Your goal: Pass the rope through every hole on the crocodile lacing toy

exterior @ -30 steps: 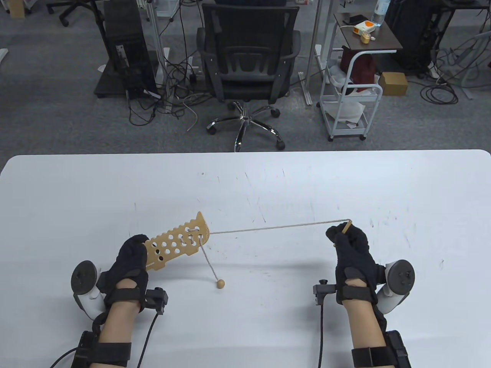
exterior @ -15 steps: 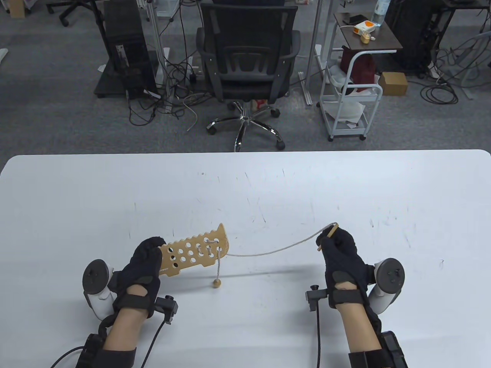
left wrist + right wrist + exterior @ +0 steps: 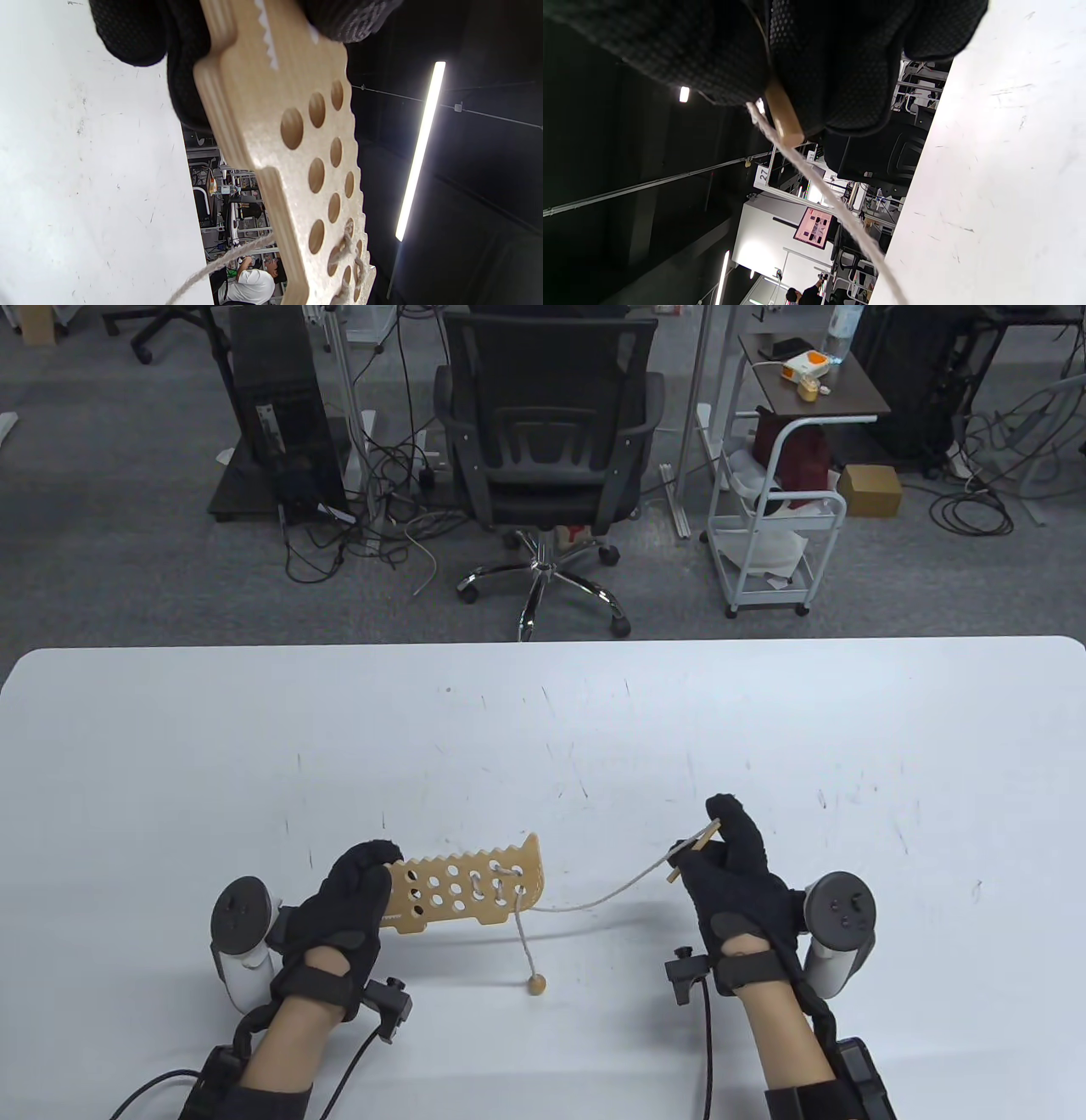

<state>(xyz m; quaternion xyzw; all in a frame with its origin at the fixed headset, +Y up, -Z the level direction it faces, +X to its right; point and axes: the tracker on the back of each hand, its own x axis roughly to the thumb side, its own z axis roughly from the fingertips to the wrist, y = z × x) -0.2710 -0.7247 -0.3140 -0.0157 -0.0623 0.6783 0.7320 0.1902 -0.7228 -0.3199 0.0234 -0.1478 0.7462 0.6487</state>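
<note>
Table view shows the white table (image 3: 764,712), scratched in many places, and behind it on the grey floor a black office chair (image 3: 547,432), a computer tower (image 3: 280,415) with many cables, and a white cart (image 3: 776,517). Between the 2 hands the table top carries only the rope (image 3: 615,892) and its small wooden bead (image 3: 535,983), which lies near the front edge.

The left hand (image 3: 352,903) grips one end of the wooden crocodile board (image 3: 471,891) and holds it above the table. The rope passes through a few holes at the far end of the board. It hangs slack towards the right hand (image 3: 730,869), which pinches the wooden needle (image 3: 691,853) between thumb and fingers.

Left wrist view shows the other face of the board (image 3: 297,169), with many open holes and the rope crossing only the last ones. Right wrist view shows the needle tip (image 3: 782,114) coming out below the glove, with the rope running along it.
</note>
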